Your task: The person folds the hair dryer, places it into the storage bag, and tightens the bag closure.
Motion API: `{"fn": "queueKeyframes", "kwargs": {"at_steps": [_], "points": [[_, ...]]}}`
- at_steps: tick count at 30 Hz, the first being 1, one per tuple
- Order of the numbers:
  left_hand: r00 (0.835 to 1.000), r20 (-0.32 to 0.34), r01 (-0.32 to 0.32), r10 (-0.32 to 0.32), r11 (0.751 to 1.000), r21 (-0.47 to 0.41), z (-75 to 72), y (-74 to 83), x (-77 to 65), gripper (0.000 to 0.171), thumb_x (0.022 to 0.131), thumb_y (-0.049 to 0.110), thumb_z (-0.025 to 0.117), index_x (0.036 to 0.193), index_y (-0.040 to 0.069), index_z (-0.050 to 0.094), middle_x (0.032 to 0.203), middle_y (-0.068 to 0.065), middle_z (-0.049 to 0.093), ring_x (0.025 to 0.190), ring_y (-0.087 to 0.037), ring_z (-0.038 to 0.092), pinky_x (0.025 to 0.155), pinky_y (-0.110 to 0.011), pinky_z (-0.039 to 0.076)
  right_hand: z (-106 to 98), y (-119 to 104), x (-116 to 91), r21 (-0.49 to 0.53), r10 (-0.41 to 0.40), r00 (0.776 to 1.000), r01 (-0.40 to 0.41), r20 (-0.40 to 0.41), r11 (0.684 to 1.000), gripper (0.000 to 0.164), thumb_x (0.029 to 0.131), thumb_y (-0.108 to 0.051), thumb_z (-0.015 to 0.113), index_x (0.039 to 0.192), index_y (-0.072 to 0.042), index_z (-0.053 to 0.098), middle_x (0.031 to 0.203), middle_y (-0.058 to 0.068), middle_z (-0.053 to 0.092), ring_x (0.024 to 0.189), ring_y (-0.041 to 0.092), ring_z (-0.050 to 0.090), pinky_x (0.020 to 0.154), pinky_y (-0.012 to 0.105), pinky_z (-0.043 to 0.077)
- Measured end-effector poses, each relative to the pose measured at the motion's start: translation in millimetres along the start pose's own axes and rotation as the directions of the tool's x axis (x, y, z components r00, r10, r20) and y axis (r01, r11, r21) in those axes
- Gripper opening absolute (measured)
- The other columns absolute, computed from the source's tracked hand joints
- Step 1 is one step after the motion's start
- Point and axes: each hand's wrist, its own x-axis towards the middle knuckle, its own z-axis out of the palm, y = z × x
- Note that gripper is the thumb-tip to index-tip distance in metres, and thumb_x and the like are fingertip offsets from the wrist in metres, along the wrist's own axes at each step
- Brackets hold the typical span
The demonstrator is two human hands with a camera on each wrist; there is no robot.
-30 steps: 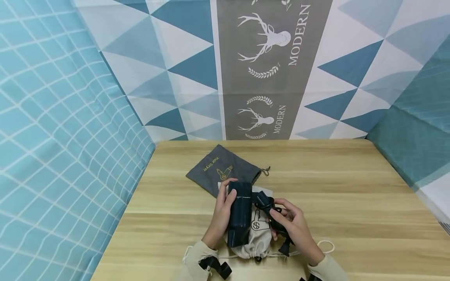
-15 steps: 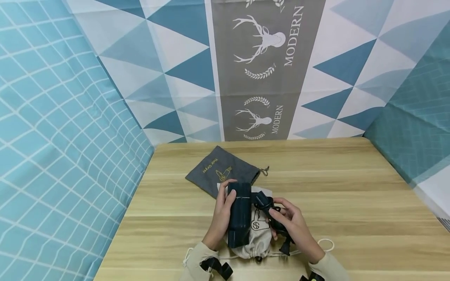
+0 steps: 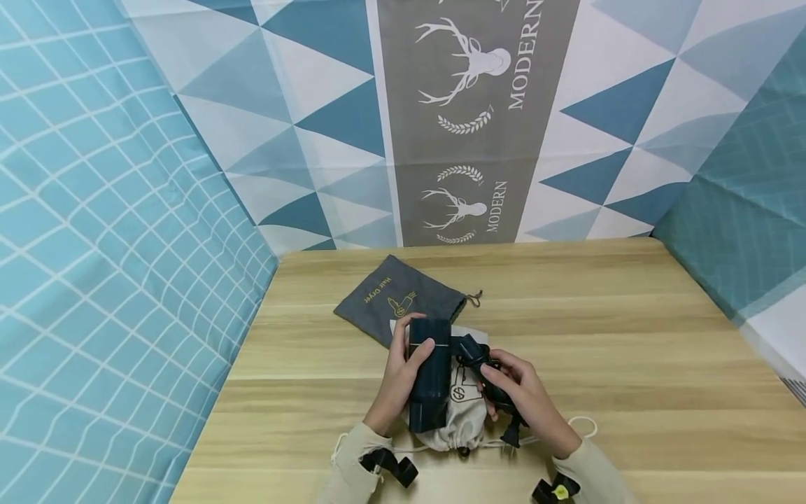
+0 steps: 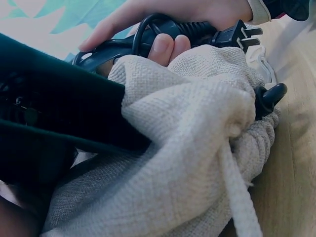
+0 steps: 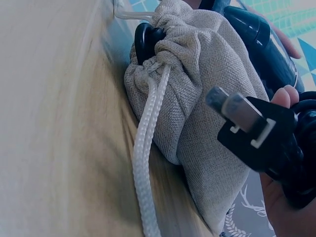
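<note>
A dark blue hair dryer (image 3: 431, 378) lies over a cream drawstring bag (image 3: 464, 427) in the head view. My left hand (image 3: 401, 371) grips its barrel from the left, thumb across the top. At the right, my right hand (image 3: 519, 388) holds the dryer's handle with its black cord bundled around it. The two-pin plug (image 5: 261, 131) sticks out below that hand in the right wrist view. In the left wrist view, the barrel's open end (image 4: 64, 103) presses against the bag's cloth, and right-hand fingertips (image 4: 168, 48) show behind the bag.
A grey drawstring pouch (image 3: 390, 297) marked "Hair Dryer" lies just beyond the hands, partly under the cream bag. White cords (image 3: 582, 420) of the cream bag trail to both sides on the wooden table (image 3: 630, 350). Patterned cloth (image 3: 340, 126) hangs behind the table.
The whole head view has shifted slightly. Both hands keep their hold on the hair dryer and its cord, and the left thumb lies a little further across the barrel.
</note>
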Motion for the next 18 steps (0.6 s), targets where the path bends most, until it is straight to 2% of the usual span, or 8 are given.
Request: {"fn": "queueKeyframes", "kwargs": {"at_steps": [6, 13, 18], "points": [[1.0, -0.016, -0.015, 0.015, 1.0, 0.001, 0.9, -1.7, 0.3, 0.05, 0.101, 0.03, 0.059, 0.145, 0.02, 0.036, 0.123, -0.015, 0.06, 0.094, -0.026, 0.068, 0.077, -0.039, 0.057, -1.9, 2.3, 2.0, -0.017, -0.043, 0.998, 0.043, 0.038, 0.999, 0.029, 0.107, -0.019, 0.048, 0.125, 0.002, 0.055, 0.091, 0.026, 0.058, 0.053, 0.024, 0.059, 0.048, 0.044, 0.053], [0.988, -0.081, -0.129, 0.131, 0.991, 0.026, 4.2, -5.8, -0.4, 0.042, 0.101, 0.024, 0.058, 0.14, 0.018, 0.042, 0.107, -0.018, 0.067, 0.08, -0.026, 0.071, 0.068, -0.043, 0.059, 2.7, 3.7, 2.4, -0.055, -0.115, 0.993, 0.115, 0.014, 0.992, 0.025, 0.107, -0.017, 0.048, 0.12, 0.002, 0.058, 0.09, 0.029, 0.058, 0.053, 0.029, 0.058, 0.048, 0.045, 0.053], [0.977, -0.106, -0.181, 0.182, 0.983, 0.023, 7.2, -4.9, -1.2, 0.042, 0.101, 0.022, 0.058, 0.14, 0.015, 0.042, 0.105, -0.018, 0.068, 0.079, -0.025, 0.072, 0.066, -0.041, 0.059, 10.1, 0.9, -0.8, -0.051, -0.165, 0.986, 0.163, -0.034, 0.985, 0.024, 0.106, -0.012, 0.049, 0.12, 0.005, 0.058, 0.088, 0.031, 0.059, 0.051, 0.03, 0.058, 0.046, 0.044, 0.052]]}}
